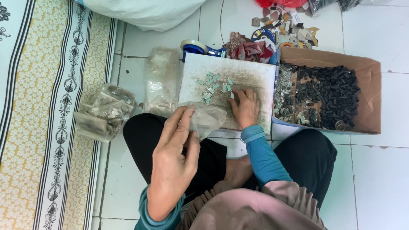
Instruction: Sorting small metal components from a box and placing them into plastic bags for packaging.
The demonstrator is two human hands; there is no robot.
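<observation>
— What's in hand right now?

— The left hand [172,155] pinches a small clear plastic bag [205,119] between thumb and fingers, holding it at the near edge of the white board [251,74]. The right hand [245,107] lies flat on the board, fingers curled down onto one or two of the small pale-green metal pieces [215,85]; whether it has actually gripped any I cannot tell.

— How would you handle it well?

— I'd judge it best to keep the bag's mouth held wide and close to the board edge, and slide the pieces rather than lift them; they look thin, flat and slippery.

— And the materials around?

— The board is worn and stained brownish. To its right, a cardboard box [370,85] holds short black tubular parts [332,91]. To the left lie filled, crinkled clear bags [106,113], and beyond the board a tape dispenser [198,47], all on white floor tiles [379,179].
</observation>
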